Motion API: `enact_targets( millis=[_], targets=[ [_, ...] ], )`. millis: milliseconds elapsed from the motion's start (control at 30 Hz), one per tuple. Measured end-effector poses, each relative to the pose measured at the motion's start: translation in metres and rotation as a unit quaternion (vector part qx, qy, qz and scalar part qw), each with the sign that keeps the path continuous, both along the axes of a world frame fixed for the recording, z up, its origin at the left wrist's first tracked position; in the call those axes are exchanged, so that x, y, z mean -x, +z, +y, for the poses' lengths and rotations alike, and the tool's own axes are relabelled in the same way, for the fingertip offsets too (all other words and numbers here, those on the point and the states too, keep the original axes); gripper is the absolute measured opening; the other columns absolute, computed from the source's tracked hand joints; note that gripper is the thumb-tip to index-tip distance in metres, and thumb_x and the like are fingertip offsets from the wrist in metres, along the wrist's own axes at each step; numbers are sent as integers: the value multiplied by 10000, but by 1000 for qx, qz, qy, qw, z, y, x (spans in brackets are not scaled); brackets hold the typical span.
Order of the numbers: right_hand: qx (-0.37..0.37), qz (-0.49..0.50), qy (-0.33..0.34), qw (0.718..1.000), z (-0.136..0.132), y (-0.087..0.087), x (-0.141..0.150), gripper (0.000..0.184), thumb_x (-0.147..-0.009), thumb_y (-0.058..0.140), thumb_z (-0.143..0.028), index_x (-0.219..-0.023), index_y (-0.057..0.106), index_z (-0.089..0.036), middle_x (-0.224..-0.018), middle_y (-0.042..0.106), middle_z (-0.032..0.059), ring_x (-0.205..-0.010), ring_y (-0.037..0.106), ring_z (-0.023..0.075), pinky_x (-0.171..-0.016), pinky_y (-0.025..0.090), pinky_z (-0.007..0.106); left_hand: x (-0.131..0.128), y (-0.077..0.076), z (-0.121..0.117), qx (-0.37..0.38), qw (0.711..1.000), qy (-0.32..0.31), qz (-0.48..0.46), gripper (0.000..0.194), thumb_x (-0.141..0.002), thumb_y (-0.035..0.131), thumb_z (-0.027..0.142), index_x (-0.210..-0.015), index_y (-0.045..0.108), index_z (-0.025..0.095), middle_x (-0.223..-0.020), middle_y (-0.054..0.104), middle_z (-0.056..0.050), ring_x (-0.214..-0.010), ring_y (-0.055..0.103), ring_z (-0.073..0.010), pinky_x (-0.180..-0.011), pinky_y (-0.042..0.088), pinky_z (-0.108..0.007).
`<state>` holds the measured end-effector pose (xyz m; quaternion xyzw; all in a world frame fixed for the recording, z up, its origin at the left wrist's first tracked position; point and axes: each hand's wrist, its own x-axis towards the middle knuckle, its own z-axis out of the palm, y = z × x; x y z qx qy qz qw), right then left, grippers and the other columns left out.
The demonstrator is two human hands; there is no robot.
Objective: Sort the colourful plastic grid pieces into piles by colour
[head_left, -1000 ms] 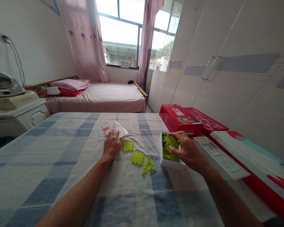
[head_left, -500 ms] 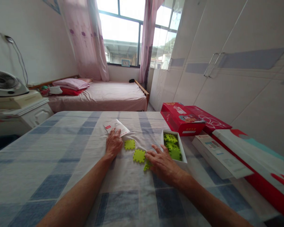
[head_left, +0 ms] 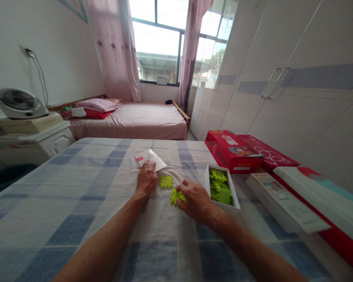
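1. The square green piece (head_left: pixel 166 181) lies flat on the checked tablecloth (head_left: pixel 153 231), between the two hands and nearer the left one. It is a bright yellow-green with a plain, matte face, and small square teeth and notches run around its edges.

2. More toothed green (head_left: pixel 174 196) shows at the right hand (head_left: pixel 195 199), a little nearer the person than the square. It has the same yellow-green colour and a jagged left edge, but the fingers cover much of it, so its full outline, and whether it is one piece or two, cannot be told.

3. The right hand's fingers are bent, with the thumb below and the fingertips above that partly hidden green. They touch it or come very close; whether they grip it cannot be told.

4. The left hand (head_left: pixel 147 182) has its fingers stretched out and slightly parted, tips resting on a white leaflet (head_left: pixel 158 162) that carries a small red patch near its left corner. It grips nothing.

5. Just beyond the right hand, on its right, stands an open white box (head_left: pixel 207 177), oblong and thin-walled. The heaped green pieces (head_left: pixel 220 186) inside overlap, their toothed edges jumbled and darker in the gaps; a smoother flat face shows at the near end.

6. A red box (head_left: pixel 233 150) sits behind the white one.
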<state>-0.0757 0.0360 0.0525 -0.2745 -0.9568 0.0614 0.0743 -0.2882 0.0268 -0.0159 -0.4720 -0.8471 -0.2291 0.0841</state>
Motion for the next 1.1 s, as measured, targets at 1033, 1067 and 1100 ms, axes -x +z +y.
enact_targets(
  millis=[1033,1067,1100],
  targets=[
    [-38,108,-91,989,24,18,-29,378,-844,554,-341,-1183,550,-174,-1164,573,102,-1067,532,232,-902,411,348,-2,1,0,0,1000,9,1,472,-801,418,127,-1259,530,147,-1390,438,-149,-1240,456,-257,-1004,388,-354],
    [-26,103,-53,993,17,15,-13,368,-841,557,-322,-1180,551,-179,-1168,577,95,-1071,530,223,-911,406,339,-2,1,0,1,1000,7,2,472,-802,418,128,-1259,529,147,-1393,433,-150,-1240,455,-261,-999,394,-356],
    [-17,92,-23,995,12,12,2,363,-832,568,-313,-1170,556,-183,-1165,584,90,-1077,525,223,-914,402,339,-2,1,0,0,1000,5,3,472,-801,417,129,-1260,529,144,-1396,429,-154,-1241,453,-265,-998,394,-359]
  ],
)
